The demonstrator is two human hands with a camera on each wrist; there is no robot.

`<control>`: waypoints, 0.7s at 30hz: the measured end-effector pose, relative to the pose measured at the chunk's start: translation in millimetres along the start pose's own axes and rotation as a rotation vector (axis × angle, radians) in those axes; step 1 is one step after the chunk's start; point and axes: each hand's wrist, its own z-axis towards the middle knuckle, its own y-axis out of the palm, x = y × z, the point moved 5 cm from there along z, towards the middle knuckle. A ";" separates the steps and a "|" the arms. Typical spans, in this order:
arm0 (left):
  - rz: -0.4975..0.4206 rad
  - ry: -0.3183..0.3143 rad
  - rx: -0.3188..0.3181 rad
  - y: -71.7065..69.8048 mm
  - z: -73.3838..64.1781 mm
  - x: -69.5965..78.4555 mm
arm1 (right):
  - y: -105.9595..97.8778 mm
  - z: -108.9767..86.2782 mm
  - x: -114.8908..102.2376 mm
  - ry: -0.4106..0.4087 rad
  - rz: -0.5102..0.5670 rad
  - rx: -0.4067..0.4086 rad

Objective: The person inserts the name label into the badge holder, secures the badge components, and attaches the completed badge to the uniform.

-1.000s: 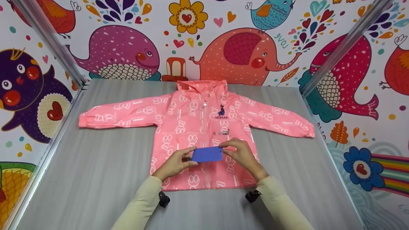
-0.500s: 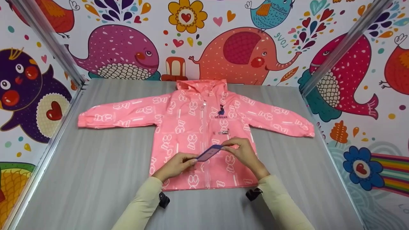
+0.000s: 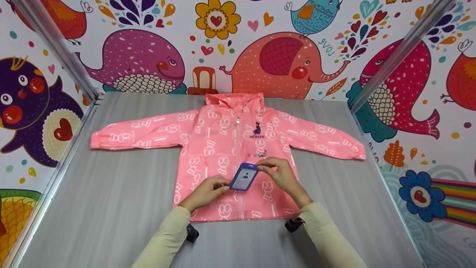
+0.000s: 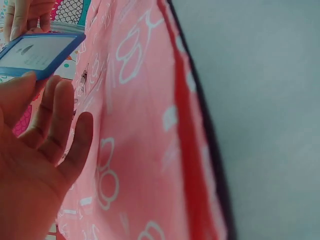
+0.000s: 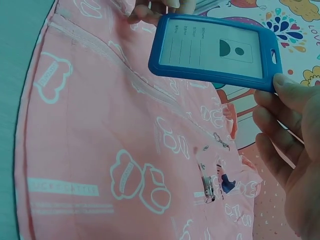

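The head view is looking forward and down across the spread pink jacket [image 3: 212,149]; from close range, both wrist views are facing along it, turned sideways, all three sharing the blue badge holder [image 5: 215,50]

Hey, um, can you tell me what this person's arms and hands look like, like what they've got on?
The left sleeve and right sleeve are plain pale cream, long and fairly close-fitting. A small black blocky device sits at the left wrist and another at the right. The left hand and right hand are ungloved.
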 end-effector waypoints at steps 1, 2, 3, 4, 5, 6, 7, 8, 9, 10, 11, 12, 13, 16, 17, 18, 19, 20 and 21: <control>0.001 0.001 0.007 -0.2 0.6 -0.1 | 0.1 1.0 -0.8 -0.006 0.004 0.001; 0.003 0.001 0.014 -0.3 0.9 0.0 | 0.2 2.0 -1.7 -0.013 0.006 0.004; 0.003 0.001 0.022 -0.4 1.4 0.3 | 0.3 2.8 -2.8 -0.023 0.009 0.006; 0.001 0.001 0.031 -0.8 1.9 0.9 | 0.5 3.6 -3.8 -0.031 0.011 0.008; 0.000 0.000 0.042 -1.4 2.4 1.8 | 0.8 4.2 -4.5 -0.039 0.013 0.011; 0.000 -0.002 0.054 -2.1 3.2 2.8 | 1.1 4.7 -5.1 -0.045 0.011 0.012; 0.000 -0.003 0.066 -2.8 4.0 3.9 | 1.7 5.0 -5.4 -0.048 0.009 0.012; -0.001 -0.007 0.079 -3.6 4.9 5.0 | 2.5 5.1 -5.3 -0.047 0.007 0.012; -0.001 -0.006 0.094 -4.4 6.1 6.5 | 3.5 5.3 -4.6 -0.043 0.004 0.010; -0.002 -0.007 0.106 -5.2 7.3 7.8 | 4.5 5.2 -4.0 -0.037 0.001 0.008; -0.005 -0.002 0.118 -6.0 8.5 9.6 | 5.6 5.1 -3.3 -0.031 0.001 0.004; -0.011 0.002 0.127 -6.6 9.8 11.0 | 6.8 4.8 -2.6 -0.027 -0.002 0.000; -0.016 0.005 0.136 -7.0 11.0 12.3 | 7.9 4.4 -1.9 -0.022 -0.001 -0.003; -0.059 0.009 0.149 -7.2 14.7 15.2 | 10.6 2.8 -0.8 -0.012 0.000 -0.013; -0.079 0.012 0.151 -7.0 15.8 15.9 | 11.6 2.1 -0.2 -0.012 0.000 -0.016; -0.098 0.010 0.152 -6.6 17.0 16.1 | 12.6 1.5 0.0 -0.011 -0.001 -0.017; -0.118 0.013 0.155 -6.2 18.1 16.5 | 13.6 0.9 0.6 -0.007 0.000 -0.020; -0.135 0.015 0.156 -5.9 19.2 16.6 | 14.7 0.4 1.1 -0.005 0.004 -0.024; -0.147 0.020 0.160 -5.6 20.1 17.0 | 16.0 0.1 1.8 0.001 0.007 -0.030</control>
